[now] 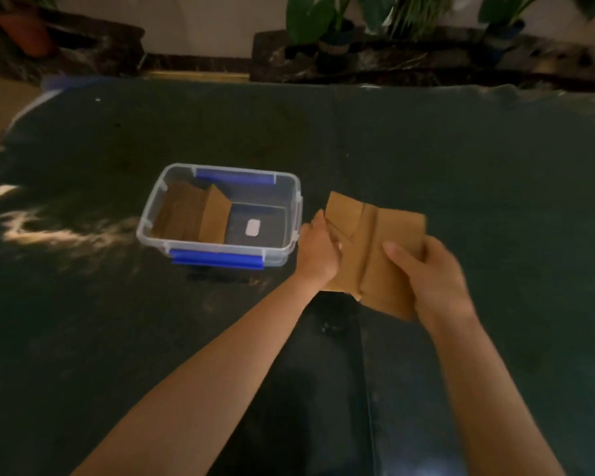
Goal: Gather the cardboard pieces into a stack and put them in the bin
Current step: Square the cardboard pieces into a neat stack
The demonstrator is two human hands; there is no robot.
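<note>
A stack of brown cardboard pieces (pixel 378 235) is held above the dark table, just right of the bin. My left hand (pixel 318 250) grips the stack's left edge and my right hand (pixel 426 269) grips its right side, thumb on top. The clear plastic bin (pixel 152 214) with blue latches stands at the table's middle. A folded cardboard piece (pixel 193 214) leans inside the bin's left half. A small white label shows on the bin's floor.
The dark green table (pixel 461 149) stretches wide around the bin. Potted plants (pixel 327 25) stand on a dark ledge beyond the far edge. A terracotta pot (pixel 24 29) sits at the back left.
</note>
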